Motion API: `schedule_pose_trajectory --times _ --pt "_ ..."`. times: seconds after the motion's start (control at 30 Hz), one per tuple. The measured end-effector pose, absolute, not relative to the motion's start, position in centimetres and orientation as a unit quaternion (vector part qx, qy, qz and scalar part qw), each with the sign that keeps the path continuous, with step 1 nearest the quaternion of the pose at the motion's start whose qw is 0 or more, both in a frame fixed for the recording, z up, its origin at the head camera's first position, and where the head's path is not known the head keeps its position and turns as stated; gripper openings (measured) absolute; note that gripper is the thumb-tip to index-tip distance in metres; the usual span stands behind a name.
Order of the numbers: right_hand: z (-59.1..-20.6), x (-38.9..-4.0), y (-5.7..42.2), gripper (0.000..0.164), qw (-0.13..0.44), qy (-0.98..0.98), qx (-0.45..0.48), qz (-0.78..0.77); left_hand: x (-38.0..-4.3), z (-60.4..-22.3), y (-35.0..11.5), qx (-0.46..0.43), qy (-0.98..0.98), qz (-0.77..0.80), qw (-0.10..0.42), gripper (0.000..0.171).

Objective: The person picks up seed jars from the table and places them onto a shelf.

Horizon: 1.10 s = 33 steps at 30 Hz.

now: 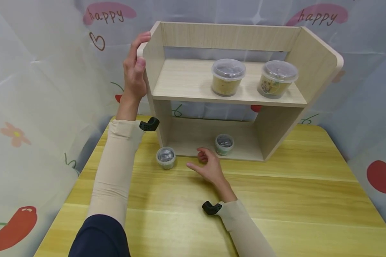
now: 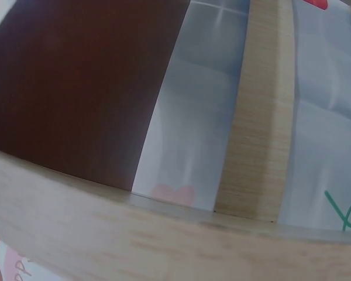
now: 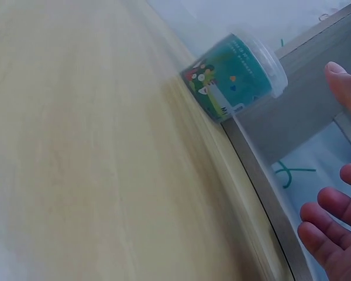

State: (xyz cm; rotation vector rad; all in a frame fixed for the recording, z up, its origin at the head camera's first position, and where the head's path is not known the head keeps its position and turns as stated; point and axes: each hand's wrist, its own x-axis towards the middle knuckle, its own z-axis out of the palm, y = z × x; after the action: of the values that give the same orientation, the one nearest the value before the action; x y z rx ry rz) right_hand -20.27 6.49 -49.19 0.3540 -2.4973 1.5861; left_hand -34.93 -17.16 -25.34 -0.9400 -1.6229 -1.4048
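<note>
My left hand (image 1: 135,73) grips the upper left side panel of a pale wooden two-tier shelf (image 1: 228,100), fingers over its edge and thumb along the front. That panel fills much of the left wrist view. Down by the lower tier, my right hand (image 1: 209,167) holds nothing, its thumb and fingers spread apart. It is between two small lidded tubs: one tub (image 1: 224,144) inside the lower tier, just right of the fingers, and another tub (image 1: 166,158) on the table at the shelf's front left corner. In the right wrist view that corner tub (image 3: 234,79) shows a green printed side.
Two larger lidded tubs, one (image 1: 227,85) near the middle and one (image 1: 274,84) at the right, stand on the upper tier. The shelf rests on a yellow wooden table (image 1: 292,200). A printed cloth (image 1: 45,107) hangs behind and at the sides.
</note>
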Motion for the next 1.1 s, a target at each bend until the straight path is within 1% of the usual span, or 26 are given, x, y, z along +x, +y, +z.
schedule_pose_trajectory --times 0.27,0.6,0.77,1.1 --pt "-49.5 -20.6 5.8 0.067 0.086 -0.827 0.134 0.54 -35.0 -25.3 -17.1 -0.372 -0.639 -0.551 0.388 0.094" --pt "-49.6 -20.7 5.0 0.07 0.072 -0.83 0.139 0.535 -35.0 -25.4 -17.2 -0.369 -0.638 -0.554 0.388 0.093" --pt "-49.4 -20.6 4.6 0.073 0.077 -0.826 0.154 0.536 -35.0 -25.4 -17.3 -0.368 -0.635 -0.556 0.39 0.095" --pt "-49.2 -20.4 3.7 0.077 0.066 -0.823 0.171 0.537 -34.9 -25.3 -17.1 -0.375 -0.632 -0.558 0.386 0.094"
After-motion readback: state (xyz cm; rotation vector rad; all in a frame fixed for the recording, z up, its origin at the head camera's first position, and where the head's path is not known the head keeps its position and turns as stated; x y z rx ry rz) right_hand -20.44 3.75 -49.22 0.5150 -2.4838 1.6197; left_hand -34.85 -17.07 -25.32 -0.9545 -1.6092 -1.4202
